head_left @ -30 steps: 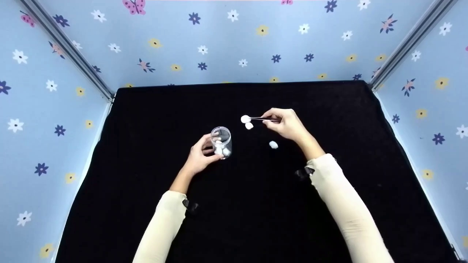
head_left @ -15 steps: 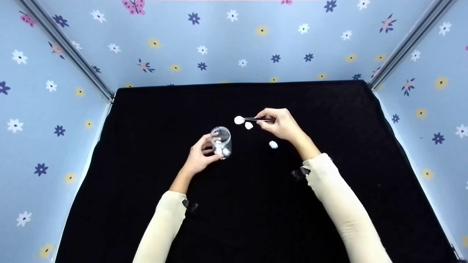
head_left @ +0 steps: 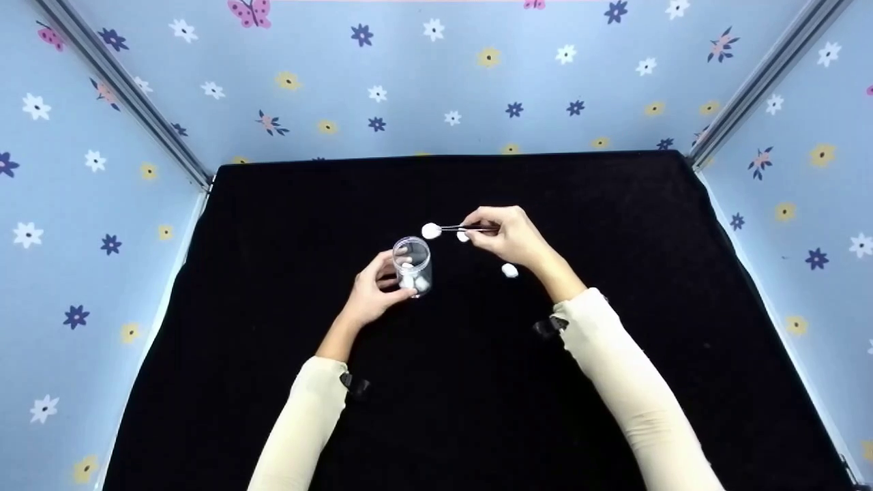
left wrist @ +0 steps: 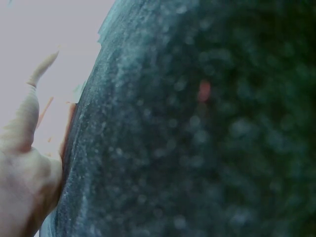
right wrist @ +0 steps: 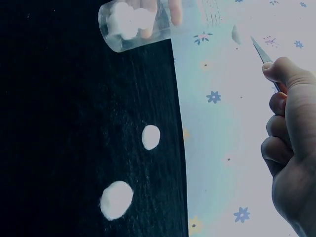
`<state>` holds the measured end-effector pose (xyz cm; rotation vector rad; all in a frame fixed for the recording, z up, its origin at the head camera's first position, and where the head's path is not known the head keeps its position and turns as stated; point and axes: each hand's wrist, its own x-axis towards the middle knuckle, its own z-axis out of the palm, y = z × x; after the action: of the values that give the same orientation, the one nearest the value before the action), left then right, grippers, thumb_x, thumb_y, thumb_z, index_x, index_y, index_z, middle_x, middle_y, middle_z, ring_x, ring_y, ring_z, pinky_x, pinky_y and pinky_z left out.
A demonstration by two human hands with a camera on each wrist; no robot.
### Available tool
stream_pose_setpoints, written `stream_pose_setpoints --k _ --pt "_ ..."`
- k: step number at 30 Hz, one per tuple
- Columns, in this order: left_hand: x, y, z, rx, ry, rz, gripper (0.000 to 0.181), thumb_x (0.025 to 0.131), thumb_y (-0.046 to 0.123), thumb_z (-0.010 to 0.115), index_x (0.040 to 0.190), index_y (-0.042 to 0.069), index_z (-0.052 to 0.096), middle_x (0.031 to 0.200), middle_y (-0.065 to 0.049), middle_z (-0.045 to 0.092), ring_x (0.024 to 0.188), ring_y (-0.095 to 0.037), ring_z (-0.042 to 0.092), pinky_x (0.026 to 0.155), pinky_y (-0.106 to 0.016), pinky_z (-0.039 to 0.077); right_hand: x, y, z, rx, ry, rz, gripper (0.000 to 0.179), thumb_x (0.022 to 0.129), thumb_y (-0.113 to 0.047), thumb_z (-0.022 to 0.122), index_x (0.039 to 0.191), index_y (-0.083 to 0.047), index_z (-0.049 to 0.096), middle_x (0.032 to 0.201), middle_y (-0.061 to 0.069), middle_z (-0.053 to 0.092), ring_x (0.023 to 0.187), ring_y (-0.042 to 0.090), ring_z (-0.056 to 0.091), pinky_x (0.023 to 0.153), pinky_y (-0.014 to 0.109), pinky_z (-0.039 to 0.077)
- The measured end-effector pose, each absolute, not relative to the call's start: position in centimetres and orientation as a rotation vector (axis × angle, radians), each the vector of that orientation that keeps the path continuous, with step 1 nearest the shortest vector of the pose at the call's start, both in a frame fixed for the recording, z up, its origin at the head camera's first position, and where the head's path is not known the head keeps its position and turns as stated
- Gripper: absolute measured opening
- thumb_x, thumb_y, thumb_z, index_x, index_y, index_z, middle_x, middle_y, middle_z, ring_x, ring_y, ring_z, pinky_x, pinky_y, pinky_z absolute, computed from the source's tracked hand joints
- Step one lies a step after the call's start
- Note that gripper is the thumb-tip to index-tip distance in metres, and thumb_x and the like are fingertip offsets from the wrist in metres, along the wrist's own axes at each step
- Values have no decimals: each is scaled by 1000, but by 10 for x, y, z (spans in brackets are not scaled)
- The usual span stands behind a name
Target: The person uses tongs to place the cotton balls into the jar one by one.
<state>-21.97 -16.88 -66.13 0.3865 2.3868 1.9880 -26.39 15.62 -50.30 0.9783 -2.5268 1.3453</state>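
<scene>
Left fingers (head_left: 401, 295) hold the clear jar (head_left: 427, 268), right fingers (head_left: 485, 214) pinch tweezers (right wrist: 261, 51) gripping a cotton ball (head_left: 431, 231) close by, and slack pressure could drop the ball outside.

Flower-print panels (head_left: 409, 68), metal posts (head_left: 129, 93) and black cloth (head_left: 450, 382) suggest a booth (head_left: 771, 266).

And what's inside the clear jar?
Several white balls sit low in the jar. They overlap, and the left hand covers part of the jar, so any behind can't be seen.
</scene>
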Motion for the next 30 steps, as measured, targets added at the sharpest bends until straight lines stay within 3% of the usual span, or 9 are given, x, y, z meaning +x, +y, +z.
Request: stream_pose_setpoints --k 12,17,22,27,30 --pt "-216 -166 -653 438 2370 2034 76 85 20 102 151 17 66 141 -4 79 123 -14 76 106 -32 68 -259 140 -498 1045 -2508 1329 12 97 -7 82 108 -3 84 69 12 66 61 4 44 61 17 37" --pt "-217 -165 -654 362 2387 1985 79 82 20 103 152 18 66 139 0 77 123 -10 75 108 -29 66 -258 134 -497 1072 -2499 1331 11 97 -6 82 108 -5 84 68 9 63 62 4 44 61 17 38" --pt "-215 -165 -651 384 2387 1999 78 82 19 102 152 15 66 139 -4 77 124 -13 76 109 -32 67 -257 130 -497 1076 -2507 1329 10 97 -7 82 107 -5 84 68 6 58 63 5 44 62 17 38" --pt "-215 -166 -652 393 2370 2015 78 82 20 102 151 17 66 138 2 78 123 -10 75 107 -27 66 -256 128 -498 1078 -2502 1340 11 97 -7 82 107 -3 84 67 9 58 62 6 44 62 17 38" --pt "-216 -166 -655 416 2369 2023 77 83 19 102 151 17 66 139 0 79 123 -11 76 107 -29 67 -256 128 -498 1088 -2493 1340 11 97 -8 82 107 -4 84 67 11 58 62 7 44 62 18 38"
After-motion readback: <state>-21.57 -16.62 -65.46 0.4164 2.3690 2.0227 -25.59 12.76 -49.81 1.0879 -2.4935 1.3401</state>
